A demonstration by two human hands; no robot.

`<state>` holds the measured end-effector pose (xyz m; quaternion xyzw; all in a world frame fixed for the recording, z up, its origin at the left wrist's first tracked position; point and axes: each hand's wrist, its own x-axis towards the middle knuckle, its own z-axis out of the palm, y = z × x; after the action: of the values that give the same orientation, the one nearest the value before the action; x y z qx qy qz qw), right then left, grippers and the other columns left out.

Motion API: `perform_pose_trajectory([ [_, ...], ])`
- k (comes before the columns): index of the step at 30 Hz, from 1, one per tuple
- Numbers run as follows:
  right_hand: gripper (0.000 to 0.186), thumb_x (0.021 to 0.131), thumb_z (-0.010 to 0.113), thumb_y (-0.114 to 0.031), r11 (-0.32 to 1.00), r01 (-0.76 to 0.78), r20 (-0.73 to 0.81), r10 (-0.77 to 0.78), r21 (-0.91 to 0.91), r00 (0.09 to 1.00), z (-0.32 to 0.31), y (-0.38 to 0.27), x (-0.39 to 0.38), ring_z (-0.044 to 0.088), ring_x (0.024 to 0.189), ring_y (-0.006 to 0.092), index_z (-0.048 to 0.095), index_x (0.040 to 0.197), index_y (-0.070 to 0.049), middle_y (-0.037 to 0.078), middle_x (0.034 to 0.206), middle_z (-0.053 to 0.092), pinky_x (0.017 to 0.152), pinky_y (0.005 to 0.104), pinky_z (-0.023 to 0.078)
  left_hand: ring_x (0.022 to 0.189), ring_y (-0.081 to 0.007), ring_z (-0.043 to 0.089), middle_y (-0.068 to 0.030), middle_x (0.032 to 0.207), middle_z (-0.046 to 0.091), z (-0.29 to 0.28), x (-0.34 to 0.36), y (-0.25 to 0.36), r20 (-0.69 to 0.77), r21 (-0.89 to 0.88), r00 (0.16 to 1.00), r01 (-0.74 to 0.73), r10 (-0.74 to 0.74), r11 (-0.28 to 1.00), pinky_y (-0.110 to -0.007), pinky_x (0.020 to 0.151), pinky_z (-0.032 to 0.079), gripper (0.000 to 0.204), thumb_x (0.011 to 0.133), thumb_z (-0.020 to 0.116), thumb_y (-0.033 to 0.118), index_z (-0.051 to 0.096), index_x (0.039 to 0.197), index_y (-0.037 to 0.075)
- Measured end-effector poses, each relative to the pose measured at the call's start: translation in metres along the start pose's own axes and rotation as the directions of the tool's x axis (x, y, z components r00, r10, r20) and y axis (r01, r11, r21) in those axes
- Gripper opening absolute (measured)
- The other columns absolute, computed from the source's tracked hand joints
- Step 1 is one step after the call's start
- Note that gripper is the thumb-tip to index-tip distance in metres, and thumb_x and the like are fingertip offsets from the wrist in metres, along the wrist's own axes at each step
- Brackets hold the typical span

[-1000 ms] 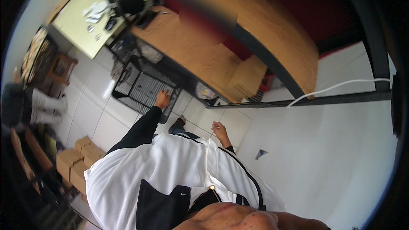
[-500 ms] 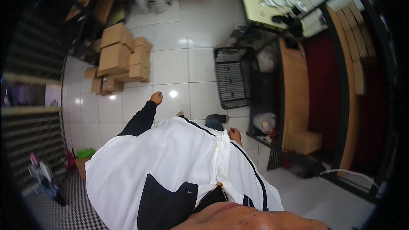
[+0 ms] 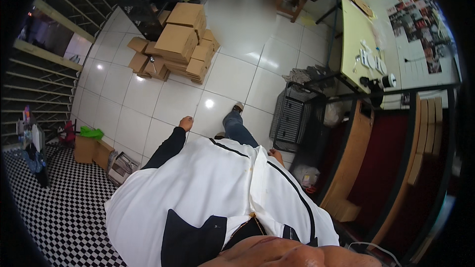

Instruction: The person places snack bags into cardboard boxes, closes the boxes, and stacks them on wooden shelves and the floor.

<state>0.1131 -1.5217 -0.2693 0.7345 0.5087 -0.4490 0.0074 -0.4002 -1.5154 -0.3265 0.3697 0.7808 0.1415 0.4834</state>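
I am viewing one black mesh crate, standing at right beyond the right hand, opening upward, its long axis running near to far. One shoe is now reaching farther forward than before. The left hand is curling loosely; whether either hand is holding something, I cannot tell.

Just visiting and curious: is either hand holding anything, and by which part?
Nothing shows in the left hand; the white top partly hides the right hand, so I can't tell there.
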Motion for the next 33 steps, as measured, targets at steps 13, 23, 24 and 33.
perform_pose_trajectory([
  [13,0.035,0.082,0.057,-0.021,0.871,0.406,0.221,-0.354,-0.277,0.909,-0.013,-0.17,0.18,0.064,0.086,0.0298,0.06,0.106,0.004,0.021,0.095,0.064,0.077,0.0334,0.049,0.09,-0.0218,0.059,-0.0122,0.099,0.061,-0.06,0.091,0.007,-0.169,-0.247,0.973,0.111,-0.156,0.963,-0.032,0.077,0.048,0.032,0.09,0.049,0.025,0.057,0.109,0.001],
  [23,0.031,0.083,0.057,-0.018,0.822,0.493,0.296,-0.414,-0.286,0.861,-0.006,-0.295,0.351,0.065,0.074,0.023,0.059,0.104,0.004,0.016,0.085,0.066,0.069,0.0323,0.05,0.092,-0.023,0.059,-0.0132,0.101,0.061,-0.061,0.157,0.059,-0.188,-0.355,0.959,0.134,-0.211,0.925,-0.032,0.08,0.047,0.033,0.092,0.045,0.025,0.055,0.112,0.0],
  [24,0.031,0.082,0.057,-0.019,0.81,0.511,0.3,-0.431,-0.286,0.851,0.002,-0.306,0.364,0.065,0.074,0.0231,0.059,0.104,0.004,0.016,0.086,0.066,0.069,0.0325,0.05,0.087,-0.019,0.06,-0.0115,0.099,0.06,-0.059,0.163,0.059,-0.169,-0.35,0.96,0.154,-0.224,0.924,-0.03,0.077,0.049,0.033,0.093,0.045,0.023,0.053,0.114,-0.001],
  [33,0.032,0.083,0.059,-0.026,0.786,0.577,0.385,-0.472,-0.223,0.793,0.096,-0.428,0.474,0.062,0.088,0.026,0.061,0.103,-0.001,0.015,0.095,0.065,0.077,0.0328,0.048,0.089,-0.0191,0.059,-0.0095,0.104,0.061,-0.03,0.25,0.008,0.071,-0.663,0.88,0.394,-0.47,0.637,-0.032,0.072,0.046,0.047,0.09,0.045,0.044,0.052,0.118,0.006],
])
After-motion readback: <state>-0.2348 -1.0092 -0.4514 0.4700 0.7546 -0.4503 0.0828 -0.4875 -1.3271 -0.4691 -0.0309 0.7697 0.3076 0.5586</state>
